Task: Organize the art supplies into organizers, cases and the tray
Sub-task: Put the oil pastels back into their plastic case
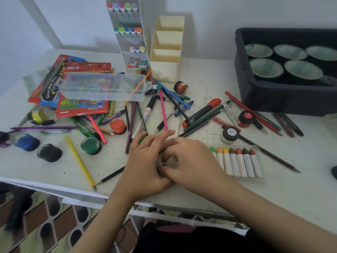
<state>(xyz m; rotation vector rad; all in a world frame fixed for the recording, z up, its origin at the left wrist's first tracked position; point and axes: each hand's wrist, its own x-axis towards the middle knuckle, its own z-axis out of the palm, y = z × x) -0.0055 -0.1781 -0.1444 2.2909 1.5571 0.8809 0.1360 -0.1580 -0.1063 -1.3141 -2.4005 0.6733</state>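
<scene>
Here, in the head view, the two hands meet low in the middle of the white table, probably because they work together on one small thing. The left hand reaches forward with fingers lightly bent and a little spread, lying over a green thing; I cannot tell if it grips it. The right hand has its fingers curled under, touching the left hand, and what they pinch is hidden. Just beside the right hand lies a row of crayons in a clear holder. Most supplies are not yet sorted: a yellow pencil, a pink pencil and paint pots are scattered around. The clear case rests on the colour packets. The cream organizer looks empty, and the marker organizer stands beside it, partly filled. The dark tray sits far right, so I judge the task is at its beginning.
</scene>
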